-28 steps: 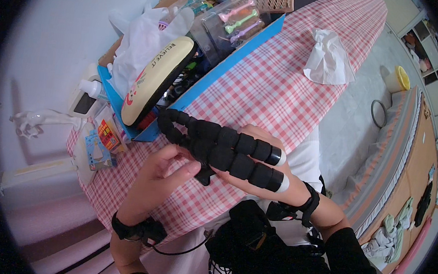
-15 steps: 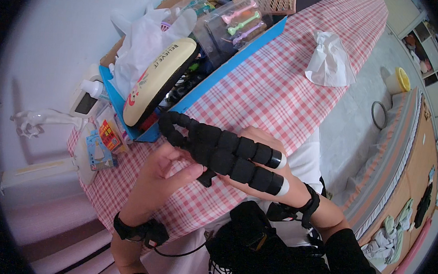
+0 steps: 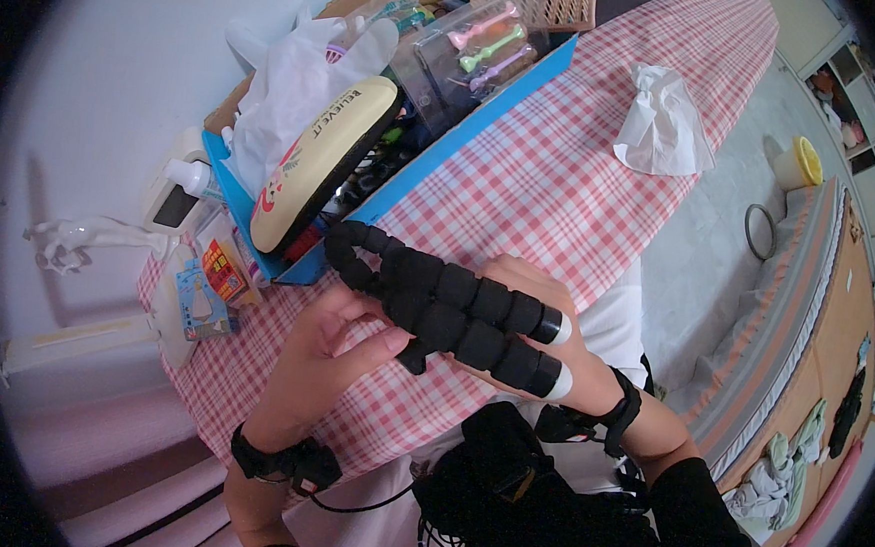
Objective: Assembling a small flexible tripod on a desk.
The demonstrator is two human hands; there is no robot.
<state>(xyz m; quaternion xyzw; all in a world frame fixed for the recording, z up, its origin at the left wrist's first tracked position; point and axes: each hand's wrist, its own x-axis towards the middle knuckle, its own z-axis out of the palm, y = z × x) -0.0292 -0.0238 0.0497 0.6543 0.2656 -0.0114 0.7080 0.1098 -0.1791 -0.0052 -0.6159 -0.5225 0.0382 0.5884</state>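
Note:
Over the near part of the table, my two hands hold what looks like a flexible tripod (image 3: 445,319). It has black, foam-covered, segmented legs. Two legs lie side by side with white tips pointing right, and a bent loop sticks out at the far left end. My left hand (image 3: 338,343) closes on the left part, thumb on the near side beside a small black piece. Behind the two legs, my right hand (image 3: 527,279) grips from the right; most of its fingers are hidden.
A blue box (image 3: 467,125) holds a cream glasses case (image 3: 319,166), a white plastic bag (image 3: 288,104) and small packets. Crumpled white paper (image 3: 664,127) lies on the checked tablecloth (image 3: 555,160). White figurine (image 3: 89,237) stands left; a yellow-rimmed bin (image 3: 800,160) is on the floor.
Both hands and the tripod keep nearly the same pose. The whole view has shifted very slightly.

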